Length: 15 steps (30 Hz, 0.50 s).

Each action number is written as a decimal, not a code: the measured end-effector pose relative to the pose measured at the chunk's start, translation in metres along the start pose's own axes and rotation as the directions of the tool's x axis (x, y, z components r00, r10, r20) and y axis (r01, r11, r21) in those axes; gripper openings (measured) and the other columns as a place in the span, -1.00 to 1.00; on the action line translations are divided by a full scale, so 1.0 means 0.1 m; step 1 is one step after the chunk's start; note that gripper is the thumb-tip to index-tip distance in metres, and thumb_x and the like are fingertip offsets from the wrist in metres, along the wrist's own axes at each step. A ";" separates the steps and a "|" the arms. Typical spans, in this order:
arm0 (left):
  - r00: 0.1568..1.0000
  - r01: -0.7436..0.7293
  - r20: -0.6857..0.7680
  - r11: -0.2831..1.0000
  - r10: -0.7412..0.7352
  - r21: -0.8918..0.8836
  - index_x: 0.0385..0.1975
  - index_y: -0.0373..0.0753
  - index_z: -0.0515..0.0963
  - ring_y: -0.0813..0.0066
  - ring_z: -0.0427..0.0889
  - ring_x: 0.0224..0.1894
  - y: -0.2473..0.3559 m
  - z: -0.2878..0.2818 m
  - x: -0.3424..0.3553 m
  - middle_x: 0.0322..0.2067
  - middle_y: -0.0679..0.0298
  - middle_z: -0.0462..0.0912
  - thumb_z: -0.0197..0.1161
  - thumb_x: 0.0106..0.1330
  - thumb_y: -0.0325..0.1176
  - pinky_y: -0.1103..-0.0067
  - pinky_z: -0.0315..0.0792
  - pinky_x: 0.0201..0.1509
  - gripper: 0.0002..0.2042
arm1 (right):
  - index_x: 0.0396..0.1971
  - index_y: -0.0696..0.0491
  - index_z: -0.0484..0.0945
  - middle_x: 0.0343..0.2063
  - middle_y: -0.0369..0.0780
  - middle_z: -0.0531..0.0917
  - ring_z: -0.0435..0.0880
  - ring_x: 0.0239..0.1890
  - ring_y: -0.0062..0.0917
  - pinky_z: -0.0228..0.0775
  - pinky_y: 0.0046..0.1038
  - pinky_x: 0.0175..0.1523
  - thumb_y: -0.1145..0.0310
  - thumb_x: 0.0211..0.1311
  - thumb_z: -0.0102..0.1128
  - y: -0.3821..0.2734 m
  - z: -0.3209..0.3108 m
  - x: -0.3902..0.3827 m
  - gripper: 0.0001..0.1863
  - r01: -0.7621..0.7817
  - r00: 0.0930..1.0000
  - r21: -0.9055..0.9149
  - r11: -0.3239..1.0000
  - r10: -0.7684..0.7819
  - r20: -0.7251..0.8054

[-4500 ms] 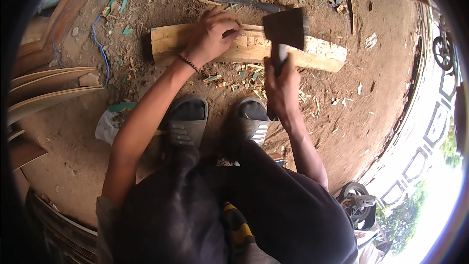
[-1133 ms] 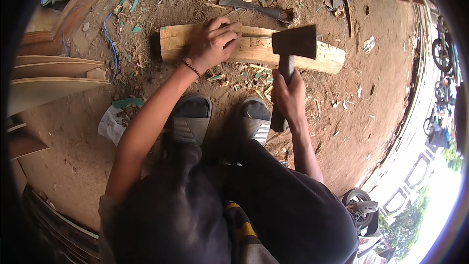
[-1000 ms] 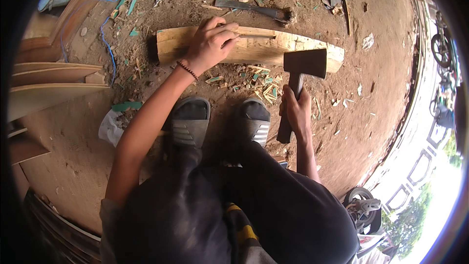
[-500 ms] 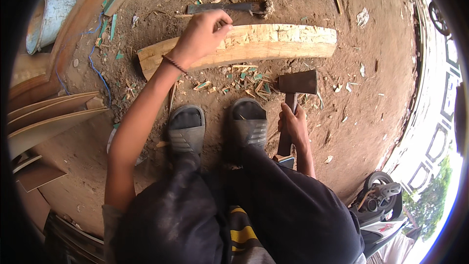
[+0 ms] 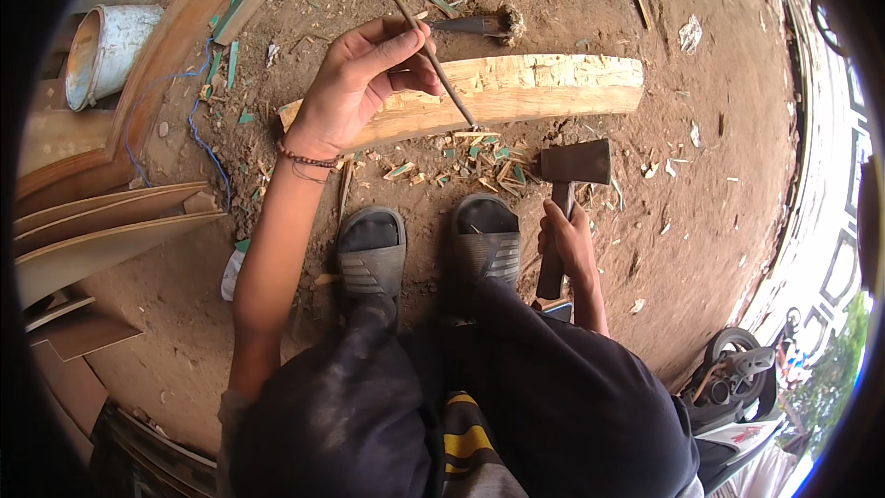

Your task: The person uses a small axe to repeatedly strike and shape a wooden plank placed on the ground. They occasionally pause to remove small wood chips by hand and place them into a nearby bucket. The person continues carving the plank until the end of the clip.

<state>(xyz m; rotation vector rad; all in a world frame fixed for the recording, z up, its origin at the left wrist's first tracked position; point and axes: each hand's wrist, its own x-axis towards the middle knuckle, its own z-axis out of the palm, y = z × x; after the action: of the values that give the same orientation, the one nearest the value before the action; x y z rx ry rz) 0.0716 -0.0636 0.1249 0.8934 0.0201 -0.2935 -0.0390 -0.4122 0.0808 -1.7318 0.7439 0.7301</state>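
Between the thumb and fingers of my left hand [image 5: 364, 74] is a thin dark rod [image 5: 446, 81], slanting down to the right across a curved, pale wooden beam [image 5: 562, 83]. The rod's lower end is by the beam's near edge, above scattered chips; whether it touches anything I cannot tell. My right hand [image 5: 572, 242] is closed round the dark handle of a hatchet [image 5: 579, 162], its head pointing away from me. Beyond the beam lies a dark chisel-like tool [image 5: 475, 26] with a frayed, pale end, partly hidden by my left hand.
Wood chips [image 5: 489, 159] litter the dirt ground just beyond my sandals [image 5: 371, 254]. Thin boards [image 5: 120, 231] and a rusty white bucket [image 5: 115, 51] stand at the left, near a blue string [image 5: 212, 161]. A motorcycle [image 5: 737, 378] is at the lower right.
My left hand has turned over and come up with the thin rod in its fingers, which was not visible before. My right hand still holds the hatchet. The whole view has shifted slightly.
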 end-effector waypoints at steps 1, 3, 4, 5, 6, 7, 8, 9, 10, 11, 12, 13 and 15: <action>1.000 -0.001 -0.006 1.000 0.001 0.011 -0.15 -0.33 0.59 0.46 0.72 -0.28 -0.01 -0.01 -0.01 -0.31 0.24 0.69 0.26 0.41 -0.33 0.46 0.67 -0.12 -0.81 | -0.34 0.07 0.41 -0.60 -0.31 0.51 0.53 -0.69 -0.61 0.39 -0.51 -0.61 0.22 0.39 0.19 -0.01 0.00 -0.01 -0.75 -0.015 1.000 -0.007 1.000 0.015 -0.005; 0.993 -0.006 -0.119 0.998 0.014 0.065 -0.16 -0.33 0.58 0.43 0.74 -0.31 -0.07 -0.04 -0.01 -0.33 0.21 0.70 0.30 0.37 -0.38 0.48 0.67 -0.19 -0.83 | -0.34 0.10 0.38 -0.63 -0.33 0.47 0.48 -0.69 -0.64 0.36 -0.51 -0.62 0.28 0.38 0.16 -0.03 0.01 -0.02 -0.78 -0.002 1.000 0.009 1.000 0.002 0.007; 0.988 -0.030 -0.148 0.996 0.043 0.084 -0.17 -0.34 0.58 0.41 0.75 -0.33 -0.11 -0.06 -0.02 -0.35 0.19 0.71 0.32 0.34 -0.41 0.50 0.68 -0.22 -0.83 | -0.34 0.11 0.36 -0.65 -0.34 0.46 0.46 -0.70 -0.65 0.35 -0.52 -0.62 0.31 0.37 0.14 -0.04 0.01 -0.02 -0.79 0.001 1.000 0.015 1.000 -0.001 0.010; 0.971 0.035 -0.240 0.989 0.001 0.143 -0.18 -0.34 0.58 0.42 0.75 -0.34 -0.17 -0.09 -0.03 -0.34 0.20 0.71 0.32 0.34 -0.42 0.51 0.67 -0.24 -0.84 | -0.34 0.11 0.36 -0.65 -0.34 0.45 0.46 -0.70 -0.65 0.35 -0.52 -0.62 0.30 0.37 0.14 -0.05 0.02 -0.02 -0.79 -0.007 1.000 0.016 1.000 0.007 0.006; 0.953 0.077 -0.304 0.979 -0.016 0.191 -0.19 -0.34 0.57 0.43 0.74 -0.35 -0.23 -0.13 -0.04 -0.33 0.20 0.71 0.32 0.33 -0.43 0.53 0.67 -0.25 -0.85 | -0.34 0.11 0.36 -0.65 -0.34 0.45 0.46 -0.70 -0.65 0.35 -0.52 -0.62 0.30 0.37 0.14 -0.05 0.02 -0.02 -0.79 -0.010 1.000 0.017 1.000 0.010 0.003; 0.928 0.124 -0.370 0.966 -0.033 0.226 -0.20 -0.34 0.57 0.44 0.74 -0.36 -0.29 -0.17 -0.05 -0.32 0.21 0.71 0.32 0.32 -0.44 0.55 0.66 -0.27 -0.86 | -0.35 0.11 0.36 -0.65 -0.34 0.45 0.46 -0.70 -0.65 0.35 -0.51 -0.62 0.30 0.37 0.14 -0.06 0.02 -0.02 -0.79 -0.017 1.000 0.016 1.000 0.017 0.001; 0.916 0.150 -0.401 0.947 -0.025 0.283 -0.22 -0.35 0.57 0.44 0.74 -0.38 -0.36 -0.21 -0.05 -0.34 0.20 0.71 0.33 0.31 -0.45 0.57 0.65 -0.31 -0.85 | -0.34 0.11 0.36 -0.65 -0.34 0.46 0.46 -0.70 -0.65 0.35 -0.51 -0.62 0.30 0.37 0.14 -0.06 0.02 -0.02 -0.78 -0.016 1.000 0.019 1.000 0.016 0.002; 0.901 0.177 -0.434 0.928 -0.019 0.328 -0.24 -0.37 0.57 0.45 0.74 -0.39 -0.41 -0.26 -0.05 -0.37 0.19 0.71 0.35 0.30 -0.45 0.59 0.63 -0.35 -0.85 | -0.34 0.12 0.37 -0.65 -0.34 0.46 0.47 -0.70 -0.65 0.35 -0.51 -0.62 0.30 0.37 0.14 -0.05 0.02 -0.01 -0.78 -0.019 1.000 0.019 1.000 0.019 0.005; 0.877 0.223 -0.479 0.905 -0.026 0.361 -0.26 -0.39 0.58 0.45 0.73 -0.41 -0.47 -0.29 -0.06 -0.39 0.19 0.72 0.37 0.28 -0.45 0.62 0.62 -0.39 -0.84 | -0.33 0.12 0.37 -0.65 -0.33 0.46 0.47 -0.70 -0.64 0.35 -0.51 -0.62 0.30 0.37 0.14 -0.05 0.02 -0.01 -0.78 -0.026 1.000 0.016 1.000 0.026 0.000; 0.866 0.233 -0.499 0.903 -0.025 0.360 -0.33 -0.35 0.62 0.49 0.72 -0.46 -0.52 -0.33 -0.07 -0.44 0.21 0.72 0.40 0.28 -0.41 0.66 0.54 -0.48 -0.86 | -0.33 0.12 0.37 -0.65 -0.33 0.46 0.47 -0.70 -0.64 0.36 -0.51 -0.62 0.30 0.36 0.14 -0.04 0.01 0.00 -0.78 -0.022 1.000 0.009 1.000 0.022 0.001; 0.873 0.243 -0.487 0.848 0.021 0.471 -0.36 -0.33 0.64 0.51 0.70 -0.48 -0.56 -0.36 -0.08 -0.43 0.24 0.72 0.40 0.28 -0.40 0.63 0.52 -0.50 -0.87 | -0.32 0.13 0.38 -0.65 -0.33 0.47 0.48 -0.69 -0.64 0.36 -0.50 -0.62 0.29 0.36 0.15 -0.03 0.01 0.01 -0.78 -0.022 1.000 -0.001 1.000 0.022 -0.005; 0.870 0.279 -0.490 0.776 0.045 0.565 -0.39 -0.31 0.66 0.52 0.69 -0.51 -0.59 -0.39 -0.08 -0.43 0.27 0.72 0.40 0.27 -0.40 0.60 0.50 -0.52 -0.88 | -0.32 0.13 0.38 -0.65 -0.32 0.47 0.48 -0.69 -0.64 0.36 -0.50 -0.62 0.29 0.36 0.15 -0.03 0.00 0.01 -0.78 -0.018 1.000 -0.012 1.000 0.017 -0.010; 0.900 0.177 -0.357 0.540 0.249 0.823 -0.43 -0.27 0.69 0.50 0.66 -0.50 -0.65 -0.42 -0.08 -0.43 0.32 0.72 0.42 0.24 -0.39 0.55 0.49 -0.47 -0.90 | -0.32 0.08 0.40 -0.61 -0.32 0.50 0.51 -0.68 -0.62 0.39 -0.50 -0.60 0.23 0.38 0.18 -0.01 -0.01 0.02 -0.76 -0.033 0.999 -0.009 0.999 0.033 -0.007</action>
<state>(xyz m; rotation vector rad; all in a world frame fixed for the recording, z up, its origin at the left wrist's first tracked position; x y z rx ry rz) 0.0513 -0.0671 0.0498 1.9492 0.3064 -0.0233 -0.0368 -0.4130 0.0801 -1.7347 0.7764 0.7511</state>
